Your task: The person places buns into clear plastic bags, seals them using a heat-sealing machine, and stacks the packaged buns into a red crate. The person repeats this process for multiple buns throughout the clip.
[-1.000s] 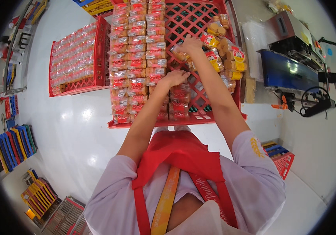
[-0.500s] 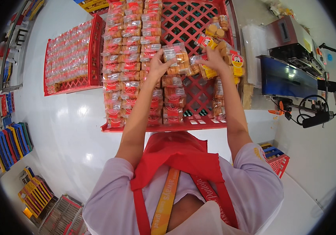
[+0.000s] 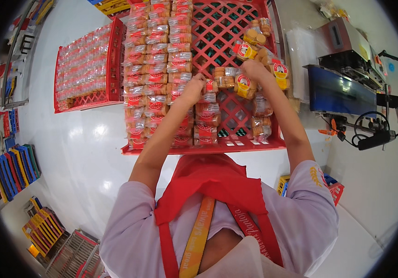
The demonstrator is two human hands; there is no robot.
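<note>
A large red lattice crate [image 3: 224,32] stands before me, its left part filled with columns of clear packets of round biscuits [image 3: 156,69]. My left hand [image 3: 194,89] is closed on a biscuit packet [image 3: 212,86] at the upper end of the shorter column. Over on the right, my right hand [image 3: 254,70] is closed among loose packets, its fingertips hidden. Just below it lies a yellow-labelled packet [image 3: 244,86]; another yellow-labelled packet [image 3: 245,51] is above it. Between my hands rests a packet lying sideways [image 3: 224,77].
Another red crate [image 3: 113,60] full of packets stands to the left. On the right are a metal machine [image 3: 347,39], a dark blue panel [image 3: 338,90] and a black jointed arm with cables [image 3: 375,139]. Stacked coloured crates [image 3: 16,169] stand at far left.
The packet in my left hand has come down onto the shorter column. My right hand has shifted slightly, and a yellow-labelled packet now shows below it.
</note>
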